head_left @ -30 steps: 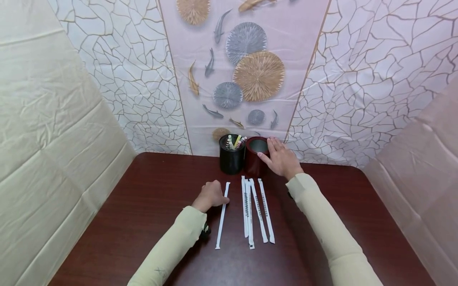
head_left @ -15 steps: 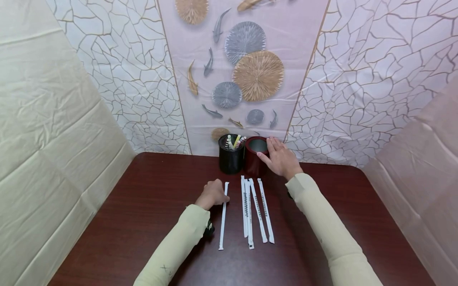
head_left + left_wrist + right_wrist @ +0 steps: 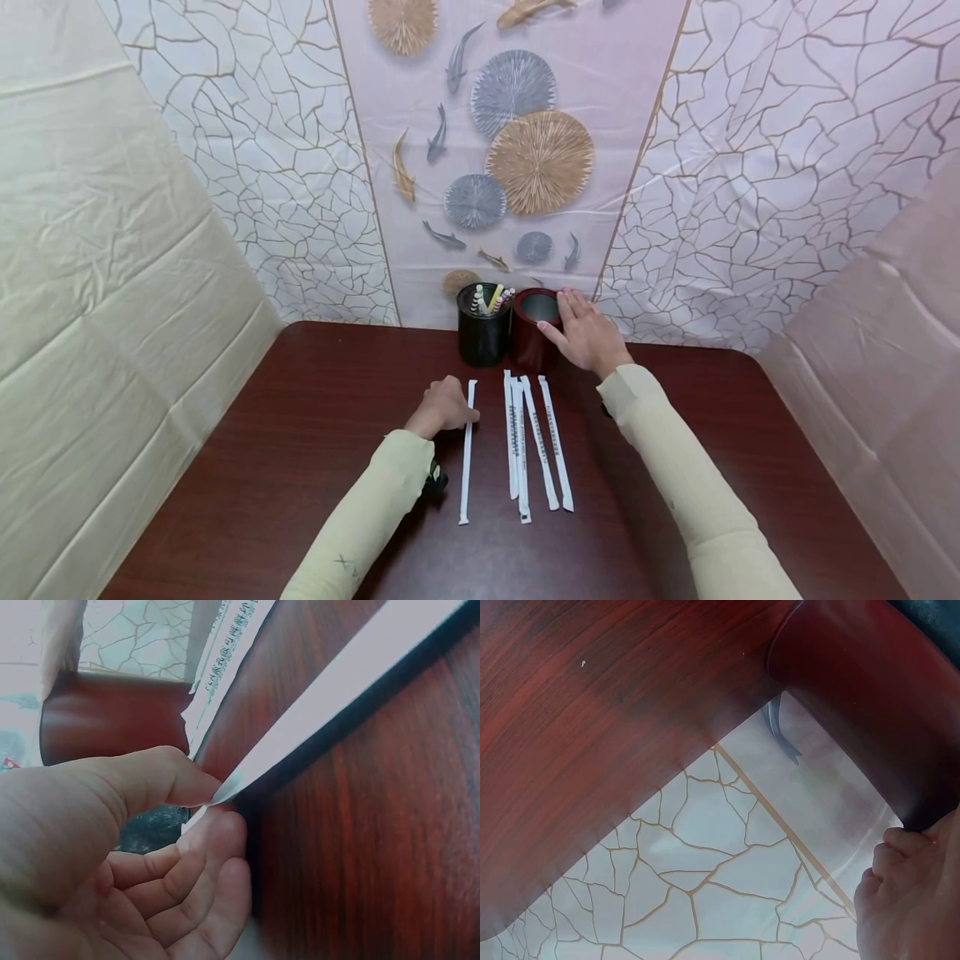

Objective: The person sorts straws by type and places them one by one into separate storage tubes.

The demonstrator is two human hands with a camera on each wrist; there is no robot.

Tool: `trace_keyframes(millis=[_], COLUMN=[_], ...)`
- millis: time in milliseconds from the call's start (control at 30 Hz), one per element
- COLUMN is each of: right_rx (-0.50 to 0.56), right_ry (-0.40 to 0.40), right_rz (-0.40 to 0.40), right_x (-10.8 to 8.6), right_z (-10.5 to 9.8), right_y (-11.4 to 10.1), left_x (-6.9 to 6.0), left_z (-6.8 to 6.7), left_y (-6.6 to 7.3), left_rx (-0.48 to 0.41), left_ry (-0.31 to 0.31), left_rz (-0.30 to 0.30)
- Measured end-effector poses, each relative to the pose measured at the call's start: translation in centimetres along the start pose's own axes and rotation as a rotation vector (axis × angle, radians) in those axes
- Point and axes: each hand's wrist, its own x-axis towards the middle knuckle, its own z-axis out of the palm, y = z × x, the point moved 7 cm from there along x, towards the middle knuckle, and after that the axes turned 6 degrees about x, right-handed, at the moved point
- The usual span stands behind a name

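In the head view my left hand (image 3: 442, 406) is over the table, left of the middle. Its thumb and index finger pinch a paper-wrapped straw (image 3: 330, 697) near the upper part, as the left wrist view shows from close up. That straw points away from me, just above or on the tabletop; I cannot tell which. My right hand (image 3: 591, 335) lies with extended fingers against the rim and right side of a dark red cup (image 3: 531, 348). The cup's grey inside looks bare. Several more wrapped straws (image 3: 522, 467) lie side by side, right of the held one.
A black cup (image 3: 482, 342) stands touching or close to the red cup's left side, with striped and yellow straws (image 3: 492, 298) upright in it. Both stand near the back edge of the dark wood table (image 3: 337, 400). A patterned cloth (image 3: 315, 208) hangs behind.
The pinched straw has turned slightly, its near end shifting right and its far end a little left. My left hand has barely moved, and the right hand stays on the red cup.
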Motion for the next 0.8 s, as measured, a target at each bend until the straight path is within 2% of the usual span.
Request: trace_keyframes(millis=[167,233,300,567,800], right_rx=[-0.003,-0.001,0.002,0.009,0.005], right_ry=[-0.004,-0.003,0.001,0.016,0.016], right_rz=[-0.002,-0.001,-0.002,-0.008,-0.010], right_x=[0.0,0.0,0.0,0.0,0.0], right_z=[0.0,0.0,-0.1,0.0,-0.1], right_y=[-0.1,-0.1,-0.1,-0.2,-0.1], left_x=[-1.3,-2.6,-3.3,-3.8,-4.1], left_z=[-1.5,-3.0,-4.1,-6.6,-9.4], left_y=[0.5,1.4,1.9,2.3,2.9], left_rx=[-0.083,-0.114,-0.123,-0.102,-0.104], left_ry=[0.034,0.057,0.089,0.158,0.227], left_rz=[0.035,0.036,0.047,0.071,0.092])
